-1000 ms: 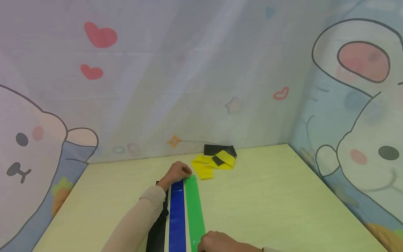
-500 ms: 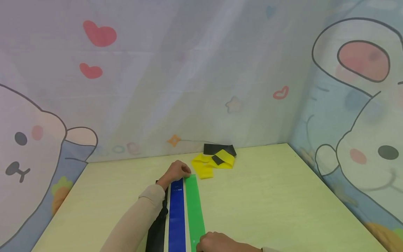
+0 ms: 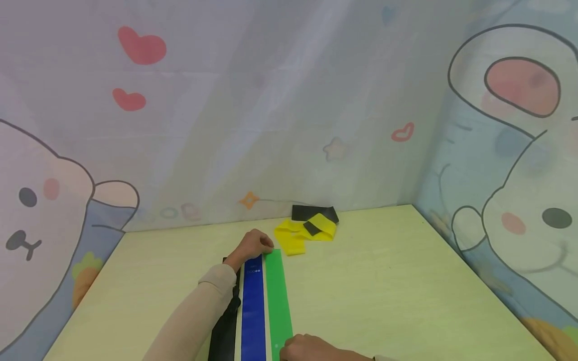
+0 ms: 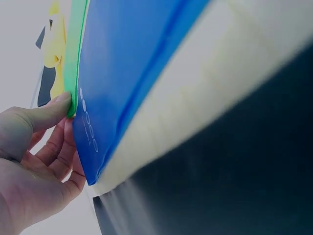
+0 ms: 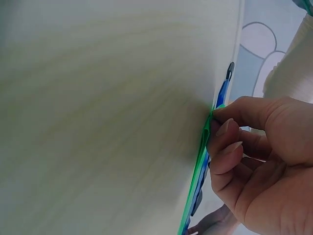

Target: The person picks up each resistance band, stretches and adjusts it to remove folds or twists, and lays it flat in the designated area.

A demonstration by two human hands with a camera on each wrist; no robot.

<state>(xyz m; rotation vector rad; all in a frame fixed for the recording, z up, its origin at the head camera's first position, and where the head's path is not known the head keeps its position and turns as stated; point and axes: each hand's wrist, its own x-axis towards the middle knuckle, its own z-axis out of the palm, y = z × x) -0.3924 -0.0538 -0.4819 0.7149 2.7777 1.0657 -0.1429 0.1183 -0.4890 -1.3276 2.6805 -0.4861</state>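
Green band (image 3: pixel 278 296) lies stretched along the tabletop (image 3: pixel 384 291) at lower centre, left hand (image 3: pixel 254 245) pinching its far end, right hand (image 3: pixel 311 349) pinching the near end.

A flat green band (image 3: pixel 278 296) is laid straight on the table, just beside a blue band (image 3: pixel 253 306).

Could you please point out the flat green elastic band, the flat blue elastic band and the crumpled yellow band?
flat green elastic band (image 3: pixel 278 296), head view, middle of its length.
flat blue elastic band (image 3: pixel 254 311), head view, middle of the strip.
crumpled yellow band (image 3: pixel 293 236), head view, left fold.
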